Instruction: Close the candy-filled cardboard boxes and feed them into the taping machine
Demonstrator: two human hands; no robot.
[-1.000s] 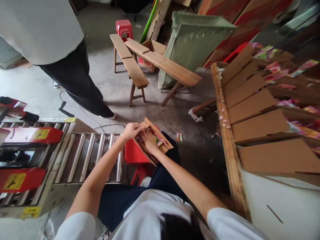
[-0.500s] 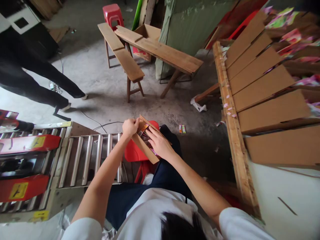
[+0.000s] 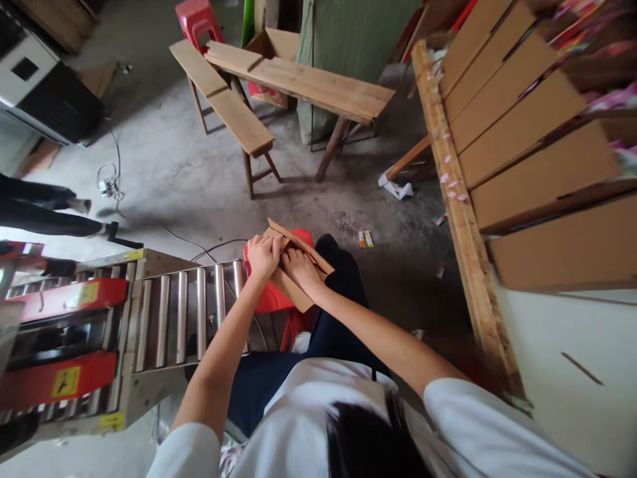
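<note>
A small open cardboard box (image 3: 294, 292) with raised flaps rests tilted over a red plastic stool (image 3: 271, 300) in front of my lap. My left hand (image 3: 263, 256) is closed on the box's far left side, fingers curled over its rim. Inside the opening, my right hand (image 3: 301, 269) lies palm down with fingers stretched, pressing on the contents. Its fingertips are partly sunk in the box, and most of what lies under them is hidden. A bit of orange packaging shows between the two hands.
At left, a roller conveyor (image 3: 182, 318) joins a machine with red guards (image 3: 94, 292). Large cartons (image 3: 562, 245) of colourful packets line a wooden rail (image 3: 455, 199) at right. Wooden benches (image 3: 318, 86) stand ahead. Two small packets (image 3: 365, 239) lie on the floor. A person's legs (image 3: 44, 206) show at far left.
My right hand has pushed deeper into the box, and the visible packets are now mostly covered. My left hand has curled further over the rim. The person at left has moved further out of view.
</note>
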